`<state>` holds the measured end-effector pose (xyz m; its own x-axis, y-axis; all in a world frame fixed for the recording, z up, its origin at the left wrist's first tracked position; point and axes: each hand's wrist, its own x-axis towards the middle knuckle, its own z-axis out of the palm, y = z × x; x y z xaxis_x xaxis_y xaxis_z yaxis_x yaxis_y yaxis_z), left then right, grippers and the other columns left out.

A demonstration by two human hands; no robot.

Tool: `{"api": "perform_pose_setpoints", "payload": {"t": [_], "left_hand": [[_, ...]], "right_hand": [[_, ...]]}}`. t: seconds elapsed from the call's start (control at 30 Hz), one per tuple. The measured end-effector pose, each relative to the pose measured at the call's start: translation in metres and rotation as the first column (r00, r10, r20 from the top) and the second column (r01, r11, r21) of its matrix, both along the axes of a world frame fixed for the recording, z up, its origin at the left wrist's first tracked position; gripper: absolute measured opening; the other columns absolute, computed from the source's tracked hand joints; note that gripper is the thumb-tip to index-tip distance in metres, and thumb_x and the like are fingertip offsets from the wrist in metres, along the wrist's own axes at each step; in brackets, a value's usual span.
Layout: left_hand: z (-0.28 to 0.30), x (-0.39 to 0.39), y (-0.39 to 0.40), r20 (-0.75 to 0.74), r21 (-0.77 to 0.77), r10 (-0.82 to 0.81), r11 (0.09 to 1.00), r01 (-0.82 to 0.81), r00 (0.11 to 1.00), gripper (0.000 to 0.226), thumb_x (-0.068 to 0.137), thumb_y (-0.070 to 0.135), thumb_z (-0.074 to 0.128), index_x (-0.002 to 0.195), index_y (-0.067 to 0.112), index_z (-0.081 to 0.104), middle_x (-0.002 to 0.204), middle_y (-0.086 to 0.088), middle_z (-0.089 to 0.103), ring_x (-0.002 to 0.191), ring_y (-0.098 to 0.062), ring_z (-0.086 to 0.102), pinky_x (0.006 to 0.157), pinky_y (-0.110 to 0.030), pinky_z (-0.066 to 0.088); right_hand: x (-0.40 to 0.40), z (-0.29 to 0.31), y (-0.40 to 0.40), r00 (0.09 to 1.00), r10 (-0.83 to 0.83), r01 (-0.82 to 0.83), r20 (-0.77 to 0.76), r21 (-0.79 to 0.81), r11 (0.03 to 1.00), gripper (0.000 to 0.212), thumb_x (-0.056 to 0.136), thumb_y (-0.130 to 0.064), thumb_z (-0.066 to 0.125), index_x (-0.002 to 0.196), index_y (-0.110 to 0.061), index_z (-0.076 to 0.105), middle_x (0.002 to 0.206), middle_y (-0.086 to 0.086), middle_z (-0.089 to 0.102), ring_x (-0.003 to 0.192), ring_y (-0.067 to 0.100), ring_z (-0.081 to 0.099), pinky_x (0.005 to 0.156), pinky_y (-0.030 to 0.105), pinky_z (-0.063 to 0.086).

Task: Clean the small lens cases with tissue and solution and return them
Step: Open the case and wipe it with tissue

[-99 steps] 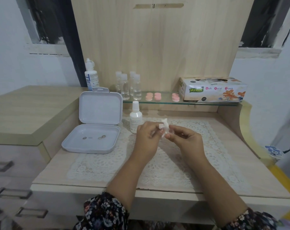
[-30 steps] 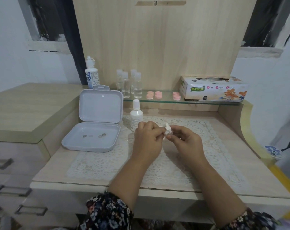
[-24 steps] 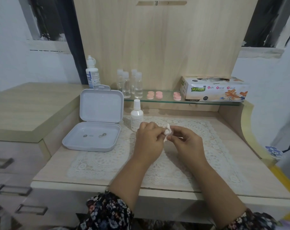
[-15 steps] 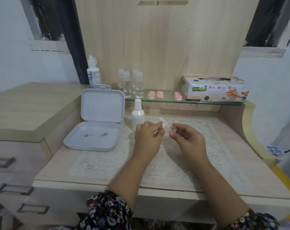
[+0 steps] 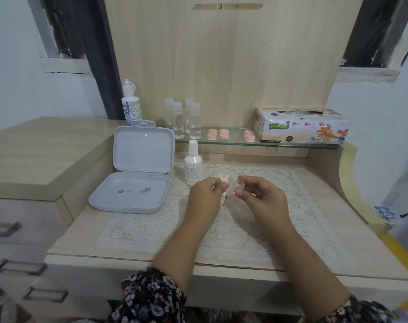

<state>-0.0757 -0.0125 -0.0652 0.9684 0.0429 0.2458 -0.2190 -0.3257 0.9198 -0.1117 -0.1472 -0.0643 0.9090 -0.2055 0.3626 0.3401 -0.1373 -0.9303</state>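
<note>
Hands: our left hand [image 5: 206, 194] pinches a wad of tissue [image 5: 224, 183]; our right hand [image 5: 260, 197] pinches a small clear case [image 5: 236, 185] by its rim. Both are held just above the mat [image 5: 280, 206], the tissue touching or just beside the case.
Case, handling: we judge it very light, stiff, thin plastic and probably slick if wet with solution. It looks best held at the rim with thumb and forefinger, which leaves the hollow free for wiping. A hard squeeze could make it pop out of our fingers.
Tissue, handling: soft and limp, likely to tear when damp. We would keep it bunched and turn it gently inside the case.
Box: the grey box [image 5: 130, 194] lies open on the table [image 5: 81, 229] to our left, lid up. A few small roundish things sit in its base, too small to identify.
Bottle: a white bottle [image 5: 193, 165] stands capped just beyond our left hand.
Shelf: on the glass shelf [image 5: 233, 141] are four clear bottles [image 5: 183, 120], which seem to hold clear liquid, pink caps [image 5: 229, 134] in pairs, and a tissue box [image 5: 302, 125], opened at the top.
Far left: a tall solution bottle [image 5: 130, 103] stands behind the box lid.
</note>
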Motion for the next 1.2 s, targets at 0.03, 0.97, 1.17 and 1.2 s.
{"api": "perform_pose_setpoints", "payload": {"t": [0.03,0.97,1.17,1.2], "left_hand": [[-0.001,0.001,0.000,-0.009,-0.019,0.008,1.000,-0.008,1.000,0.020,0.090,0.022,0.062,0.075,0.010,0.068,0.072,-0.005,0.068,0.072,-0.019,0.065,0.069,-0.034,0.052],[0.013,-0.002,0.009,-0.249,-0.547,-0.147,0.837,-0.014,0.957,0.025,0.088,0.030,0.067,0.077,0.008,0.060,0.060,0.000,0.058,0.046,-0.010,0.047,0.048,-0.023,0.040],[0.010,0.005,0.010,-0.229,-0.569,-0.009,0.813,-0.126,0.973,0.020,0.095,0.025,0.055,0.080,0.015,0.064,0.074,-0.001,0.065,0.055,-0.010,0.051,0.052,-0.026,0.040],[0.010,0.007,0.010,-0.244,-0.595,-0.019,0.792,-0.134,0.970,0.018,0.094,0.020,0.054,0.081,0.015,0.064,0.078,-0.003,0.065,0.057,-0.011,0.050,0.052,-0.026,0.038]], "right_hand": [[-0.001,0.000,0.000,1.000,0.006,-0.006,0.012,-0.016,1.000,0.036,0.078,0.003,0.075,0.096,-0.027,0.072,0.092,-0.008,0.073,0.086,0.005,0.068,0.079,0.015,0.053],[0.005,-0.003,0.000,0.996,-0.087,0.085,-0.033,-0.065,0.994,0.026,0.081,-0.010,0.075,0.095,-0.031,0.068,0.092,-0.012,0.069,0.081,0.005,0.062,0.073,0.015,0.048],[0.013,-0.011,-0.004,0.971,-0.167,0.091,-0.172,-0.380,0.920,0.017,0.086,-0.029,0.070,0.102,-0.029,0.064,0.115,-0.007,0.058,0.109,0.008,0.053,0.098,0.032,0.044],[0.014,-0.011,-0.004,0.968,-0.188,0.096,-0.168,-0.443,0.892,0.018,0.087,-0.031,0.068,0.104,-0.029,0.064,0.116,-0.009,0.056,0.115,0.009,0.049,0.102,0.035,0.040]]}}
